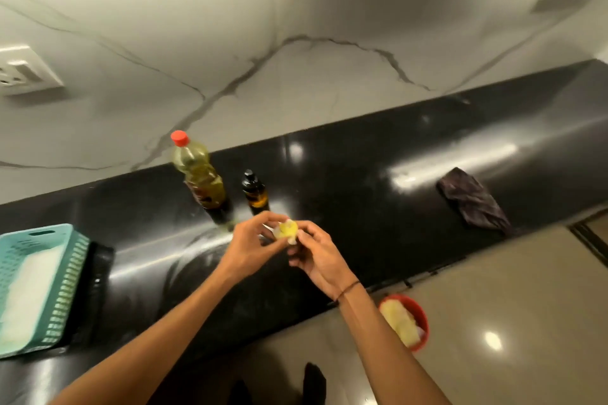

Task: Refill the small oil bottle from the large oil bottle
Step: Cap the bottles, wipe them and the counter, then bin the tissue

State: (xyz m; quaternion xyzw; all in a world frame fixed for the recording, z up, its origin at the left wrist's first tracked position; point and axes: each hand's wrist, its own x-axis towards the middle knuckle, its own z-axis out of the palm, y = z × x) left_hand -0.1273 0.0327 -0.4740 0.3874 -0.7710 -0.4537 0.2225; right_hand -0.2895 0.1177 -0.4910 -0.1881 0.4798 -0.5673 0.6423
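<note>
- Head view: the large oil bottle (199,174) stands upright on the black tabletop (362,181) near the wall, its red cap (180,138) on; the small oil bottle (254,191) stands just beside it to the right, dark, with a black top.
- Both hands meet in front of the bottles, apart from them: the left hand (253,242) and right hand (312,251) pinch one small yellow thing (288,229) between their fingertips. It is too blurred to tell what it is; it may be a small funnel or a wad of tissue.
- Away from the work lie a teal basket (39,286) at the left, a dark cloth (470,199) at the right, and a red bowl (406,322) on the floor.
- Judgement: this looks like preparation, with neither bottle opened. The next move calls for freeing a hand, uncapping both bottles, then steadying the small one.
</note>
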